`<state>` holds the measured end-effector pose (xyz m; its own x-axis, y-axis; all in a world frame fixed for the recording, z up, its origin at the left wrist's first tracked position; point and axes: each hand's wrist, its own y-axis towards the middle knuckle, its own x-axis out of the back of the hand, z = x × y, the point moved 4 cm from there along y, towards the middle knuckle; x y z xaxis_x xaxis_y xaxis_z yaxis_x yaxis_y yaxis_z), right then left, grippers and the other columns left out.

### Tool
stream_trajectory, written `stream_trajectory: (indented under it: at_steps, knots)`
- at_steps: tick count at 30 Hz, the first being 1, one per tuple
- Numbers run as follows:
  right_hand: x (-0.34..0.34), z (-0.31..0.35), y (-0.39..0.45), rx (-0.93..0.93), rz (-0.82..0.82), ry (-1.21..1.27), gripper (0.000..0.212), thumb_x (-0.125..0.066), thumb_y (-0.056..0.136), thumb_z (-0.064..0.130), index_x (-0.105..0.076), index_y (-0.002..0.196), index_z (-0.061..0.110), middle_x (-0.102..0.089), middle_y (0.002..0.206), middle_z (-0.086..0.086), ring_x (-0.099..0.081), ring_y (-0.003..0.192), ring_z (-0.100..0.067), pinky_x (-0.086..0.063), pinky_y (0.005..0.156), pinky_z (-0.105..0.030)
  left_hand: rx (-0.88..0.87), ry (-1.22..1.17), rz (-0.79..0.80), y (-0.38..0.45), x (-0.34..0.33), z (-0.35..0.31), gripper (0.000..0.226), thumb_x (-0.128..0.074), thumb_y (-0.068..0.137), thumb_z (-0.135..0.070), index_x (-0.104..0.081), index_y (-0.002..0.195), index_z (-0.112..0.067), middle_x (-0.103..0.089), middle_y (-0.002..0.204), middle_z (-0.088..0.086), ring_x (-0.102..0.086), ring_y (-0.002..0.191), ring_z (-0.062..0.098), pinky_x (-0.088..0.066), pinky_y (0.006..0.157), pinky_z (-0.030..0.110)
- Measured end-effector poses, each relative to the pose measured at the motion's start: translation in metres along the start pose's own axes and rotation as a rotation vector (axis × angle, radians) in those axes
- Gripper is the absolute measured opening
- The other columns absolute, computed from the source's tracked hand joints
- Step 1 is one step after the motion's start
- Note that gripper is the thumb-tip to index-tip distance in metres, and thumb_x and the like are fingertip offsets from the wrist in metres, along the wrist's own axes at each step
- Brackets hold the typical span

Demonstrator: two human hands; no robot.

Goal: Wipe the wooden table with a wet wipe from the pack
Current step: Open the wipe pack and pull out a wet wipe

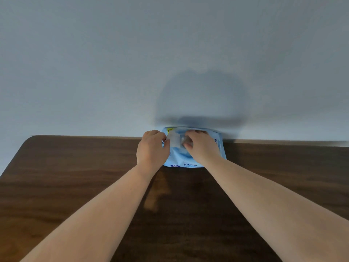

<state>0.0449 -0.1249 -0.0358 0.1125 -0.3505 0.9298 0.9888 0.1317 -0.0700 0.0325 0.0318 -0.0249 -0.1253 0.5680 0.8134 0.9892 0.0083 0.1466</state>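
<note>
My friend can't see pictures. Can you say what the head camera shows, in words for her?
Two bare hands reach to a light blue pack of wet wipes at the far edge of a dark wooden table, against a pale wall. The left hand pinches the peeled-back flap, and the right hand rests its fingers at the opening.

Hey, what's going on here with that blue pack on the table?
A person is working both hands on a light blue wet wipe pack lying at the far edge of the wooden table, against the wall. The left hand pinches the whitish seal flap on top, and the right hand has its fingers at the opening. No wipe is clearly out yet, and wiping hasn't started.
</note>
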Motion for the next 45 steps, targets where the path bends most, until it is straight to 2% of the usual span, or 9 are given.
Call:
stream_trajectory:
  at_steps: [10,15,19,23,28,30,36,42,45]
  knots:
    - [0.0,0.003,0.003,0.086,-0.02,0.036,0.015,-0.049,0.094,0.016,-0.059,0.088,0.006,-0.06,0.097,-0.01,-0.048,0.1,-0.026,-0.034,0.069,-0.032,-0.008,0.073,-0.01,0.0,0.001,0.001,0.026,-0.057,0.089,-0.016,-0.053,0.064,-0.007,-0.049,0.069,0.001,-0.044,0.077,0.02,-0.038,0.056,0.032]
    - [0.011,-0.01,-0.007,0.026,-0.094,0.163,0.013,-0.047,0.092,0.009,-0.058,0.085,0.007,-0.059,0.093,-0.008,-0.048,0.093,-0.026,-0.028,0.068,-0.03,0.041,0.136,0.057,0.002,0.001,-0.003,0.026,-0.048,0.094,-0.022,-0.048,0.07,-0.013,-0.049,0.076,-0.001,-0.041,0.081,0.017,-0.037,0.06,0.033]
    - [0.02,-0.011,-0.014,-0.058,-0.129,0.298,0.01,-0.045,0.094,0.008,-0.053,0.09,0.004,-0.059,0.093,-0.01,-0.052,0.087,-0.03,-0.041,0.072,-0.038,0.055,0.174,0.093,0.005,0.003,-0.008,0.025,-0.045,0.096,-0.022,-0.045,0.072,-0.014,-0.048,0.078,0.0,-0.041,0.082,0.018,-0.035,0.061,0.032]
    - [0.039,-0.002,-0.023,-0.132,-0.214,0.422,0.007,-0.041,0.097,0.012,-0.045,0.092,0.009,-0.054,0.083,-0.005,-0.049,0.074,-0.025,-0.035,0.063,-0.034,0.086,0.195,0.121,0.006,0.005,-0.01,0.024,-0.044,0.096,-0.022,-0.047,0.073,-0.014,-0.049,0.079,0.002,-0.046,0.08,0.021,-0.036,0.061,0.033]
    - [0.068,0.016,-0.035,-0.036,-0.334,0.418,0.014,-0.045,0.096,0.021,-0.047,0.089,0.009,-0.059,0.085,-0.006,-0.054,0.078,-0.026,-0.044,0.069,-0.04,0.125,0.032,0.17,0.001,0.014,-0.01,0.023,-0.049,0.094,-0.033,-0.062,0.105,-0.016,-0.063,0.104,-0.001,-0.058,0.098,0.021,-0.045,0.073,0.034]
    - [0.069,0.024,-0.036,-0.044,-0.322,0.462,0.01,-0.049,0.096,0.019,-0.049,0.089,0.013,-0.058,0.085,-0.001,-0.056,0.081,-0.024,-0.045,0.072,-0.039,0.148,-0.065,0.147,-0.003,0.027,-0.009,0.025,-0.053,0.092,-0.033,-0.062,0.11,-0.018,-0.063,0.109,-0.004,-0.059,0.098,0.017,-0.04,0.076,0.029]
    - [0.041,0.073,-0.032,-0.083,-0.175,0.585,0.01,-0.056,0.093,0.021,-0.059,0.095,0.012,-0.061,0.089,0.001,-0.055,0.081,-0.014,-0.039,0.072,-0.025,0.271,-0.473,0.236,-0.028,0.071,0.002,0.022,-0.065,0.086,-0.035,-0.07,0.093,-0.014,-0.071,0.09,-0.004,-0.063,0.088,0.01,-0.046,0.077,0.022]
    - [0.004,0.13,-0.035,-0.056,0.003,0.704,0.007,-0.057,0.091,0.017,-0.061,0.086,0.018,-0.067,0.089,-0.005,-0.065,0.087,-0.027,-0.053,0.083,-0.046,0.349,-0.391,0.168,-0.059,0.104,0.051,0.005,-0.066,0.087,-0.02,-0.069,0.089,-0.016,-0.066,0.083,-0.005,-0.06,0.084,0.012,-0.042,0.074,0.022]
    - [-0.004,0.146,-0.036,0.039,0.057,0.585,0.006,-0.054,0.094,0.018,-0.058,0.09,0.016,-0.064,0.089,-0.005,-0.062,0.084,-0.024,-0.051,0.078,-0.036,0.371,-0.42,0.126,-0.072,0.12,0.071,0.009,-0.067,0.087,-0.021,-0.071,0.089,-0.014,-0.062,0.073,-0.004,-0.054,0.07,0.008,-0.04,0.064,0.019]
